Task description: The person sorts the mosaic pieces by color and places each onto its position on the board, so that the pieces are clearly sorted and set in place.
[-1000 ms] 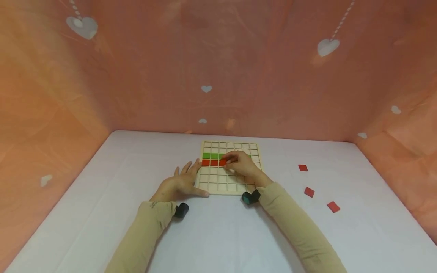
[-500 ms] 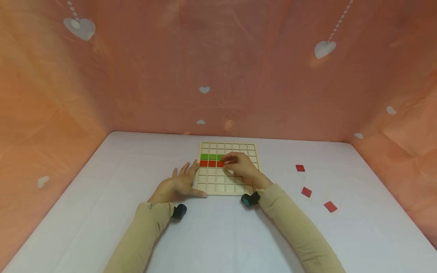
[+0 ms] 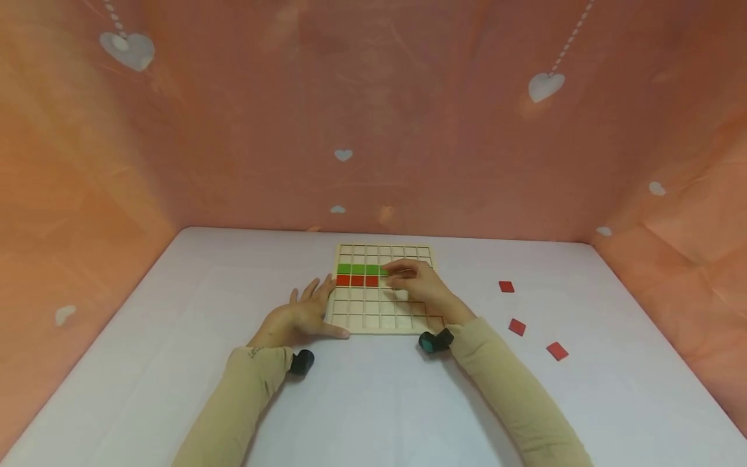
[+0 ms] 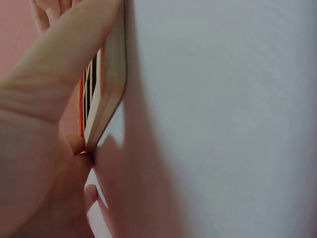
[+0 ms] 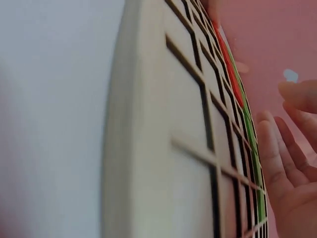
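"Now that your right hand [image 3: 428, 285] has slid off the third red tile [image 3: 371, 281], is it in?"

"It looks so. It sits in a square of the wooden grid board [image 3: 371, 307], so three reds make a row from the board's left edge, by the green tiles [image 3: 358, 269]."

"Your right thumb and fingers are a bit apart; I see nothing between them. Your left hand [image 3: 303, 318] is spread wide, touching the board's left edge."

"You've three loose red tiles [image 3: 517, 327] toward the table's [image 3: 373, 402] right edge."
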The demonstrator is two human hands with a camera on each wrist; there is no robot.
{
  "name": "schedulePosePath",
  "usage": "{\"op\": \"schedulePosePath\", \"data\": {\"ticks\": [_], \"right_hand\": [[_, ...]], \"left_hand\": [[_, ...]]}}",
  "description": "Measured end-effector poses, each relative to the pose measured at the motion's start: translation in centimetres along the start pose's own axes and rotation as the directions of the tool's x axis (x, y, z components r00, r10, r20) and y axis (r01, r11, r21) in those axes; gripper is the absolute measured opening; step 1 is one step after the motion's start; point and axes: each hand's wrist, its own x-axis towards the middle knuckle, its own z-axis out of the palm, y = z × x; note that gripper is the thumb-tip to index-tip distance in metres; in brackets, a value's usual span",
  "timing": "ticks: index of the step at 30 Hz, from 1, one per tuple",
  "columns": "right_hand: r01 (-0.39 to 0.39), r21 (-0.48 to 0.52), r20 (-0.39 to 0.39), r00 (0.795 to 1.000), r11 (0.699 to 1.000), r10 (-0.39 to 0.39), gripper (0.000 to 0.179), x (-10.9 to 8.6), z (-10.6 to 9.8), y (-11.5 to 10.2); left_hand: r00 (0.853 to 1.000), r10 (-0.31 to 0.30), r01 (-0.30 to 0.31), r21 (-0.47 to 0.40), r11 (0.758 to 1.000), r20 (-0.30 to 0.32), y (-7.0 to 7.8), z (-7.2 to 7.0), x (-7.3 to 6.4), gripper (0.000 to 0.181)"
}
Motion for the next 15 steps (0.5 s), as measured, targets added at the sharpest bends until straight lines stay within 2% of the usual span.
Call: {"op": "schedulePosePath", "data": {"ticks": [3, 8, 15], "right_hand": [[-0.008, 0.011, -0.004, 1.0, 1.0, 0.008, 0.039, -0.5, -0.5, 0.1], [-0.036, 0.014, -0.032, 0.999, 0.999, 0.036, 0.041, -1.3, -1.3, 0.5], [-0.031, 0.048, -0.066, 0.997, 0.998, 0.034, 0.04, -1.9, -2.2, 1.2]], "left_hand": [[1.0, -0.009, 0.009, -0.009, 1.0, -0.008, -0.2, 0.0, 0.1, 0.115], [1.0, 0.016, -0.016, 0.011, 1.0, -0.011, -0.8, 0.3, 0.4, 0.114], [0.999, 0.033, -0.033, -0.009, 0.999, -0.01, -0.1, 0.0, -0.1, 0.114]]}}
